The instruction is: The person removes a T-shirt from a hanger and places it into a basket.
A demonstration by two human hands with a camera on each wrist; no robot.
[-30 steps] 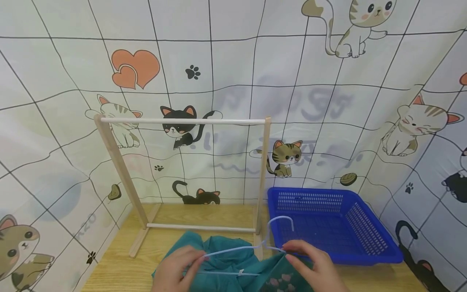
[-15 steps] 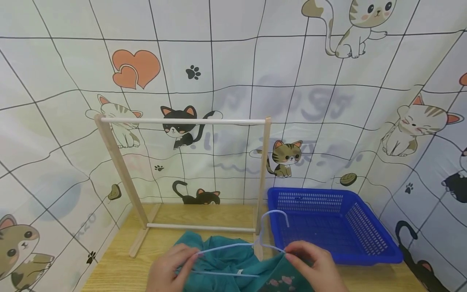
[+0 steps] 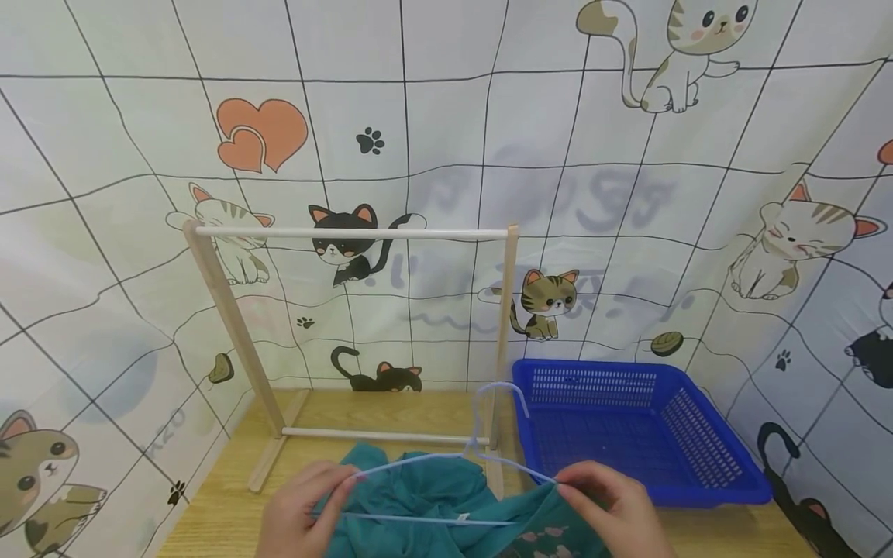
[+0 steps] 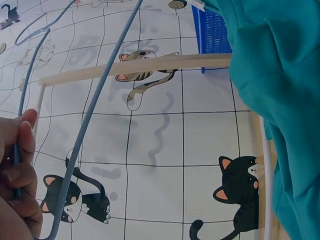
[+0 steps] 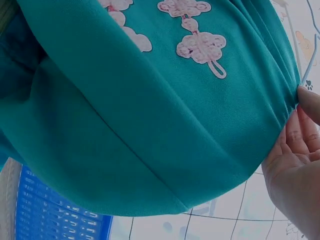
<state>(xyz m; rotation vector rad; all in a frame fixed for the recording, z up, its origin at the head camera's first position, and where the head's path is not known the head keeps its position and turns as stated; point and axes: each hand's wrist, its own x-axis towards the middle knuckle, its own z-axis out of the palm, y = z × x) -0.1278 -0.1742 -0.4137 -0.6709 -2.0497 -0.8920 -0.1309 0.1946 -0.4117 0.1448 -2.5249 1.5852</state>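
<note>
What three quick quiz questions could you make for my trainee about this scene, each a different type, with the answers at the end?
1. Fill in the blank: in the head view, the blue basket stands to the ___ of the wooden rack.

2. Multiple choice: the left hand grips the hanger. What does the right hand pinch?
A) the blue basket
B) the teal garment
C) the wooden rack

3. True or false: the teal garment hangs from the wooden rack.

Key: 1. right; 2. B; 3. false
</note>
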